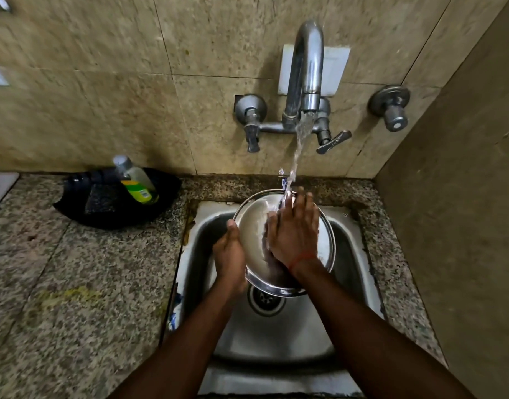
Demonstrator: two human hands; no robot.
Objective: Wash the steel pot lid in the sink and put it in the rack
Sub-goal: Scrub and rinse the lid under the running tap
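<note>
Head view: one wide look down over the sink (pixel 360 254), both arms reaching in from the bottom edge.
Steel pot lid (pixel 254 240): up off the basin, tilted, its pale face turned towards the camera, right under the falling water.
Left hand (pixel 229 256): clamped on the lid's left rim — thumb over the front edge, fingers hidden behind, so the hold is firm on that side.
Right hand (pixel 293 230): laid flat and spread across the lid's face, fingers pointing up towards the wall, palm pressed on the steel rather than closed round anything.
Wrist thread (pixel 302 259): a thin orange band just below the right palm.
Water (pixel 301 139): running hard from the tap (pixel 306 67), striking just above the right fingertips and sheeting down the lid between the two hands.
Drain (pixel 266 300): directly beneath the lid's lower rim, just below the left-hand hold.
Tap handles: a lever (pixel 334 142) up and right of the hands, another valve (pixel 252 122) up and left, and a separate knob (pixel 391 108) further right on the wall.
Black tray (pixel 109 214): well off to the left of the gripping hand, on the speckled counter (pixel 74 283).
Soap bottle (pixel 136 181): lying tilted in that tray — green label, grey cap — beside a dark scrub pad (pixel 100 200).
Rack: cannot tell where it is.
</note>
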